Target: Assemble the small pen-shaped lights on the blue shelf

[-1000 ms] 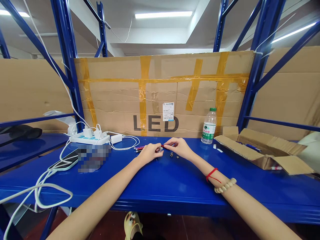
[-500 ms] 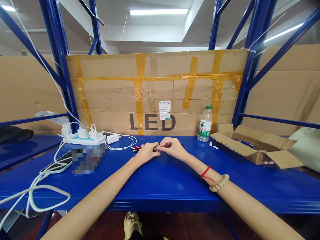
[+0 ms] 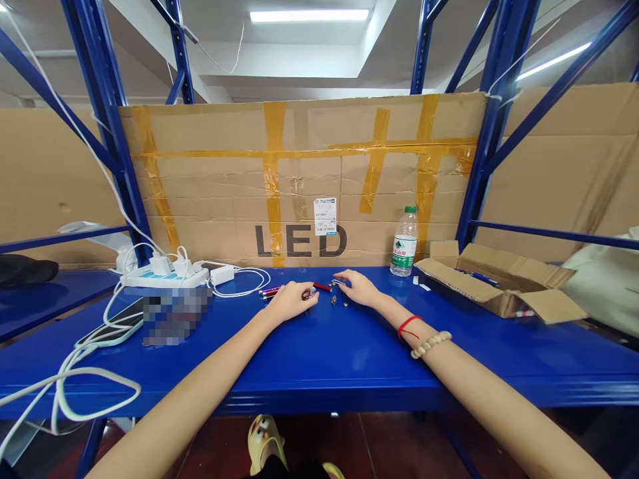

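My left hand (image 3: 291,301) is closed around a small dark red and silver pen part (image 3: 306,293), mostly hidden by the fingers. To its right, my right hand (image 3: 361,289) has its fingertips at a slim silver pen part (image 3: 339,282) on the blue shelf; thumb and forefinger appear to close on it. Between the hands lies a red pen barrel (image 3: 323,287). Tiny metal pieces (image 3: 334,301) sit just in front of it. Several pens (image 3: 270,291) in red and purple lie beyond my left wrist.
An open cardboard box (image 3: 499,286) holding blue pens stands at the right, near a water bottle (image 3: 404,243) and white scraps (image 3: 424,287). At the left are a power strip (image 3: 164,278), loose white cables (image 3: 97,372) and a phone (image 3: 112,326). A large cardboard sheet (image 3: 219,199) closes the back.
My hands were together over the pen part; now my right hand has parted from the left and moved right to the silver part. The red barrel and tiny metal pieces have come into sight.
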